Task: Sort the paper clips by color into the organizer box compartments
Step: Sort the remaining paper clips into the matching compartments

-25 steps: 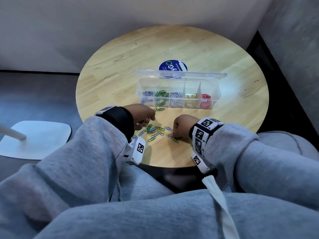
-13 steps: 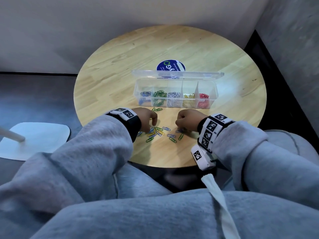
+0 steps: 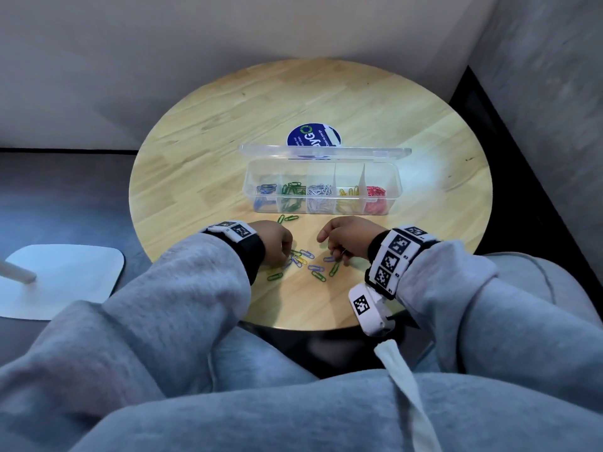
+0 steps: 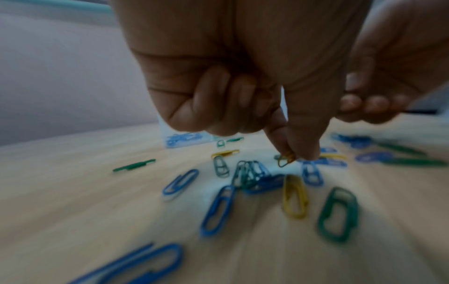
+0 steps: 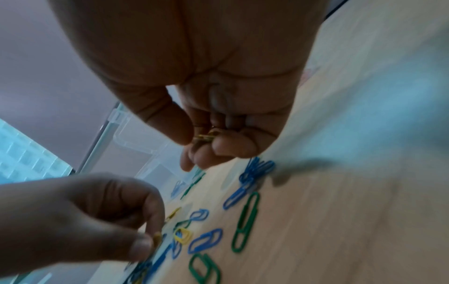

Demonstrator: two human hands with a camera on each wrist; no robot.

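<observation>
The clear organizer box (image 3: pixel 393 190) stands open, holding blue, green, white, yellow and red clips in separate compartments from left to right. Loose blue, green and yellow paper clips (image 3: pixel 308 263) lie in front of it. My left hand (image 3: pixel 287 252) is down on the left side of the pile and pinches a yellow clip (image 4: pixel 287 156) between thumb and index finger. My right hand (image 3: pixel 336 252) hovers over the pile's right side. Its thumb and curled fingers hold a yellow clip (image 5: pixel 206 137).
The round wooden table (image 3: pixel 202 177) carries a blue round sticker (image 3: pixel 313 135) behind the box lid (image 3: pixel 326 151). Two green clips (image 3: pixel 287 218) lie close to the box front. A white stand base (image 3: pixel 62 278) sits on the floor at left. My grey-clad legs are below the table edge.
My right hand has shifted up and right off the pile's edge, uncovering green and blue clips. The left hand has dropped onto the left side of the pile.
</observation>
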